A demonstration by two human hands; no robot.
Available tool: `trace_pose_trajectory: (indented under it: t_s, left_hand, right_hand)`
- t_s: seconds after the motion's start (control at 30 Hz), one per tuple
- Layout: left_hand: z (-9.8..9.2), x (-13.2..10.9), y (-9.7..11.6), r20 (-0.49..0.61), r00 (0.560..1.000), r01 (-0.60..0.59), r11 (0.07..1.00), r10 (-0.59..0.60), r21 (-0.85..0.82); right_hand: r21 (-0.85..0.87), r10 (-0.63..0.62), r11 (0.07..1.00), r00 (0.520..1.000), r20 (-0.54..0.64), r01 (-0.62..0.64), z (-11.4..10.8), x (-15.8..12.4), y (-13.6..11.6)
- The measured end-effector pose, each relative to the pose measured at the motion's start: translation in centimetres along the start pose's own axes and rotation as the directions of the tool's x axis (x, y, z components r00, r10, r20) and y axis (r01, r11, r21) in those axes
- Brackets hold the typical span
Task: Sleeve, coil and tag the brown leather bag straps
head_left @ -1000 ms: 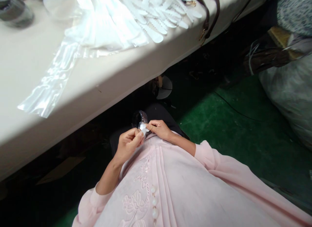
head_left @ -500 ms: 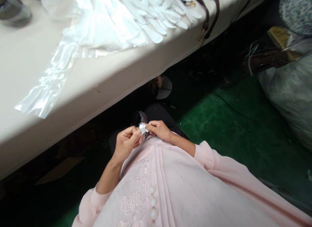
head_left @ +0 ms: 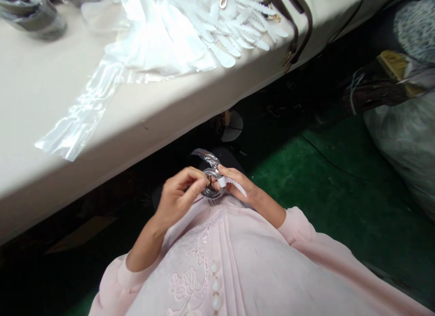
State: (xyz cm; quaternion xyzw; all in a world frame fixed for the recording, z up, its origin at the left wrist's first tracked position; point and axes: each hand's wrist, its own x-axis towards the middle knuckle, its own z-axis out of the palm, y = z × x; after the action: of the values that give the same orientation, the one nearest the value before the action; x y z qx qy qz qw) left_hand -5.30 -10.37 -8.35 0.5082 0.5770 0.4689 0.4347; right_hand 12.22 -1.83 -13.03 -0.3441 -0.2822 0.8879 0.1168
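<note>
A dark strap in clear plastic [head_left: 206, 192], wound into a ring, is held low in front of my body. A loose plastic-covered end [head_left: 205, 156] sticks up beyond it. My right hand [head_left: 240, 184] grips the ring from the right, thumb on top and a fingertip showing inside. Around the ring's right side goes a white notched plastic band [head_left: 237, 186], its toothed tail pointing down to the right. With thumb and forefinger pinched together, my left hand [head_left: 181, 189] is on the ring's left edge; exactly what lies between the fingertips is partly hidden.
On the cloth-covered table [head_left: 163, 101] ahead lie clear plastic sleeves [head_left: 84, 103] and a heap of white notched bands [head_left: 234, 31]. Brown straps [head_left: 302, 28] hang over its edge. Wrapped coils [head_left: 41, 21] stand far left. A large translucent sack [head_left: 404, 139] is at right.
The ring has turned and come into fuller view, its loose end now sticking up. The white band's toothed tail now shows over my right hand. My left fingers have shifted from the white piece to the ring's left edge.
</note>
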Motion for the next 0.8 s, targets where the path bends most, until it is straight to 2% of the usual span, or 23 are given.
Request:
trace_pose_trajectory:
  t_s: [0.03, 0.07, 0.1, 0.17, 0.23, 0.3, 0.33, 0.43, 0.57, 0.67, 0.8]
  left_hand:
    - [-0.8, 0.7, -0.3, -0.142, 0.99, -0.02, 1.0, 0.022, 0.016]
    - [-1.5, 1.4, -0.8, -0.221, 0.974, -0.037, 0.998, 0.049, 0.055]
    - [-1.9, 2.2, -1.5, -0.232, 0.97, -0.056, 0.993, 0.078, 0.099]
    - [-2.2, 3.6, -3.1, -0.128, 0.989, -0.055, 0.988, 0.073, 0.143]
    - [-1.9, 4.6, -4.5, 0.031, 0.999, 0.009, 0.996, -0.012, 0.09]
    - [-1.4, 4.8, -5.5, 0.137, 0.984, 0.117, 0.993, -0.115, -0.004]
    - [-1.1, 4.6, -5.9, 0.154, 0.975, 0.169, 0.984, -0.16, -0.05]
    - [-0.4, 3.5, -6.7, 0.107, 0.955, 0.291, 0.945, -0.277, -0.149]
    - [0.3, 1.6, -7.3, 0.068, 0.907, 0.416, 0.864, -0.415, -0.283]
    - [0.4, 1.0, -6.6, 0.066, 0.867, 0.475, 0.778, -0.494, -0.411]
    - [-0.9, 1.8, -4.3, 0.086, 0.846, 0.475, 0.671, -0.526, -0.57]
  right_hand:
    - [0.0, 0.0, 1.0, 1.0, 0.022, 0.0, -0.2, -0.4, -0.5]
    - [0.001, 0.01, 1.0, 0.999, 0.053, -0.01, -0.4, -0.7, -1.0]
    - [0.006, 0.026, 1.0, 0.996, 0.088, -0.026, -0.6, -1.0, -1.4]
    - [0.013, 0.054, 0.998, 0.986, 0.158, -0.056, -0.6, -1.3, -2.1]
    - [0.03, 0.057, 0.998, 0.981, 0.187, -0.063, -0.6, -1.3, -2.5]
    - [0.097, 0.038, 0.994, 0.99, 0.134, -0.052, -0.6, -1.0, -2.7]
    - [0.152, 0.029, 0.987, 0.996, 0.087, -0.042, -0.7, -0.8, -2.8]
    - [0.369, 0.017, 0.929, 0.999, -0.028, -0.006, -1.2, -0.4, -2.6]
    - [0.576, 0.04, 0.818, 0.998, -0.047, -0.006, -1.9, -0.1, -2.3]
    - [0.624, 0.016, 0.781, 0.998, -0.066, 0.028, -2.4, 0.3, -2.1]
    - [0.569, -0.027, 0.818, 0.994, -0.106, 0.083, -3.0, 0.9, -2.3]
